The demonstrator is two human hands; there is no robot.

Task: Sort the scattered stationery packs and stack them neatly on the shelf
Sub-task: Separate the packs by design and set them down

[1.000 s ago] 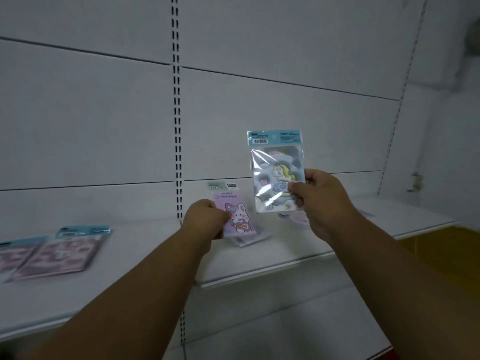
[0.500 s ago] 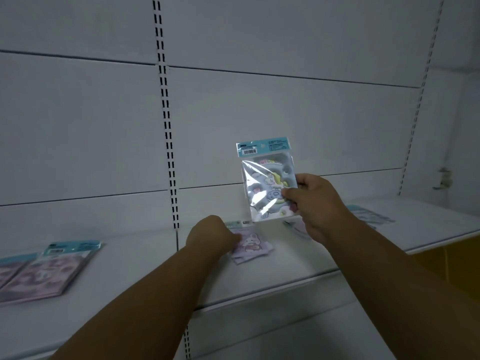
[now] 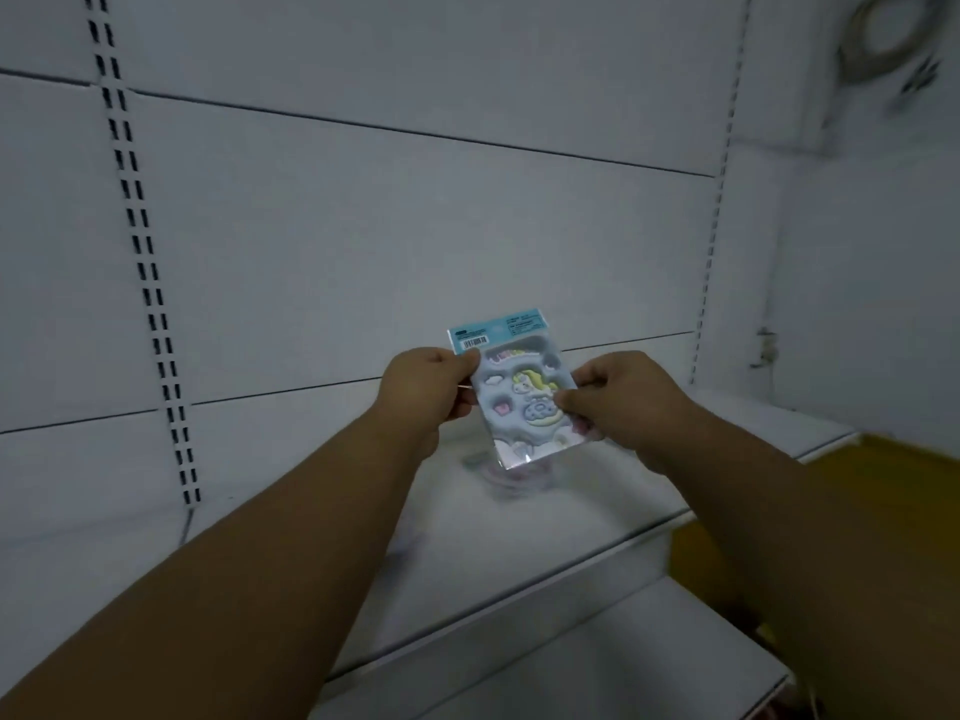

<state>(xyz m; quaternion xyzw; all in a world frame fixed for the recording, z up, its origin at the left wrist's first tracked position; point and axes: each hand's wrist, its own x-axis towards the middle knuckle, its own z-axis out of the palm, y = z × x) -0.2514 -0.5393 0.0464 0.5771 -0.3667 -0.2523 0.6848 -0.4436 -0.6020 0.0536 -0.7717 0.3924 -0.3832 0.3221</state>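
A clear sticker pack (image 3: pixel 514 392) with a light-blue header card and a unicorn design stands nearly upright above the white shelf (image 3: pixel 571 522). My left hand (image 3: pixel 428 389) pinches its left edge near the header. My right hand (image 3: pixel 618 402) grips its right edge lower down. Under the held pack, a blurred heap of other packs (image 3: pixel 511 478) lies flat on the shelf.
The white back panel has a slotted upright (image 3: pixel 150 304) on the left and another (image 3: pixel 711 262) on the right. A lower white shelf (image 3: pixel 649 667) juts out below. An orange-yellow surface (image 3: pixel 909 475) shows at the right edge.
My left hand let go of the purple rabbit pack on the shelf and rose to take the unicorn pack's left edge. The view swung right; the packs at far left are out of sight.
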